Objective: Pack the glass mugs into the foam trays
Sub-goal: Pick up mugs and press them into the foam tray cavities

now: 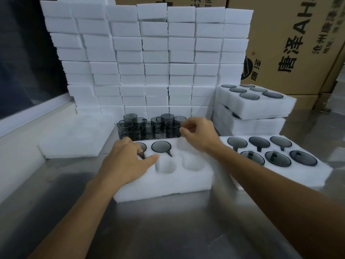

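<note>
A white foam tray lies in front of me on the steel table. A dark glass mug sits in its back middle hole; another mug in the back left hole is partly under my left hand. That hand rests on the tray's left side with fingers spread and relaxed. The front middle and right holes hold nothing. Behind the tray stands a cluster of several loose smoky glass mugs. My right hand hovers over the tray's back right corner beside the cluster, fingers curled, with no mug visibly held.
A filled foam tray lies to the right, with stacked filled trays behind it. A tall wall of foam blocks stands at the back. A flat foam sheet lies left. Cardboard boxes stand at the back right.
</note>
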